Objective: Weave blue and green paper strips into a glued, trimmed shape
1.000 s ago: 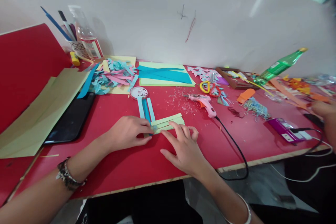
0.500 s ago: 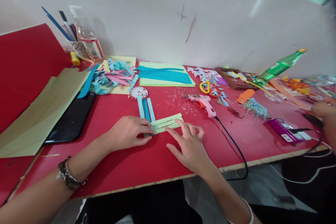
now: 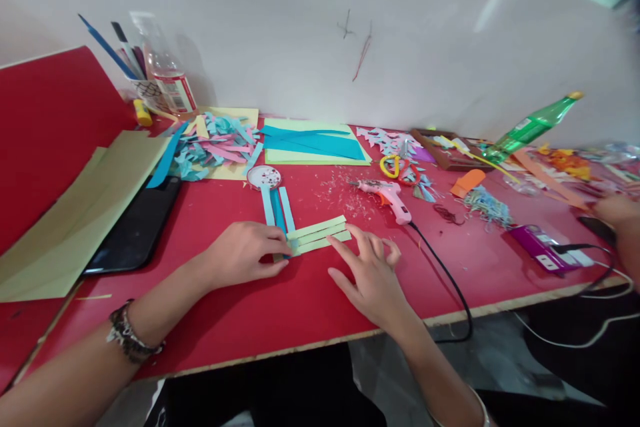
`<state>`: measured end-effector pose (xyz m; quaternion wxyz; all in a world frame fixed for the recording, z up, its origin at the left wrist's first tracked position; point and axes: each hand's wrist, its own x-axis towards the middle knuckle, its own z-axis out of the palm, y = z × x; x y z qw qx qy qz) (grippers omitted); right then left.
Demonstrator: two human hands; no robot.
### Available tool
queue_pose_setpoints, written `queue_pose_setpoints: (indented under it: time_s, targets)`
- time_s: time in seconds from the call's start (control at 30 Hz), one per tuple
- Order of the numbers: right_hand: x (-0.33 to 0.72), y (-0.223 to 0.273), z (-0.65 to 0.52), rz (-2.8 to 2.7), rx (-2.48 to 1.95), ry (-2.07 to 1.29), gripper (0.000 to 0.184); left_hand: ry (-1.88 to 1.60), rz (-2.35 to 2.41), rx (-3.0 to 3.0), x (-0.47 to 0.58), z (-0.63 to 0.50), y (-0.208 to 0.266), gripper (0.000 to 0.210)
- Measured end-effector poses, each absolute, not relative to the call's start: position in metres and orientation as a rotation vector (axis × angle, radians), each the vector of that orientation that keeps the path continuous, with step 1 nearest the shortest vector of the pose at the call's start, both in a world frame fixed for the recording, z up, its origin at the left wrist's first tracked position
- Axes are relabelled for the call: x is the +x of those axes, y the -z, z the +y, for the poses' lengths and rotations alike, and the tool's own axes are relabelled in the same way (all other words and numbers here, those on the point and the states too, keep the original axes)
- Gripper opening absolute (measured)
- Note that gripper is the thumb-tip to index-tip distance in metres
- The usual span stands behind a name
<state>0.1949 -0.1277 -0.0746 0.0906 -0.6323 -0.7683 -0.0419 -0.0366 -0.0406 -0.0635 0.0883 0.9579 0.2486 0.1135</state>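
I'm getting soft, fairly even light on my feed, with a pale glare streak high on the wall (image 3: 280,33), a sheen across the red table (image 3: 493,257), faint shadow beside the clear bottle (image 3: 167,70), and blurred, stretched right edges.

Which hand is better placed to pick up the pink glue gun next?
Probably the right hand: it lies nearer the glue gun, while the left hand rests where the green strips meet the blue strips.

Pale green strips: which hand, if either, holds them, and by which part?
The left hand steadies the pale green strips at their left end; whether it pinches or presses is hidden. The open right hand grips nothing.
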Motion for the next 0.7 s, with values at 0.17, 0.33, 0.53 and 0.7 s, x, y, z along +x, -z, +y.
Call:
queue_pose_setpoints:
  time_s: [0.17,0.33,0.53,0.7]
  targets:
    - [0.1943,0.076,-0.1282,-2.267,-1.9,0.106,0.039,-0.339,0.742,2.864,-0.0361,-0.0402,0.0643,0.021]
    - [0.1936,0.0772,-0.1259,-2.198,-1.912,0.117,0.031,-0.351,0.746,2.862,-0.0366,-0.0399,0.0661,0.021]
    - [0.1936,0.0795,-0.1204,-2.139,-1.892,0.195,0.026,-0.362,0.748,2.85,-0.0371,-0.0398,0.0669,0.022]
    - [0.1977,0.0803,-0.1187,-2.111,-1.888,0.341,0.022,-0.362,0.749,2.832,-0.0367,-0.0401,0.0653,0.022]
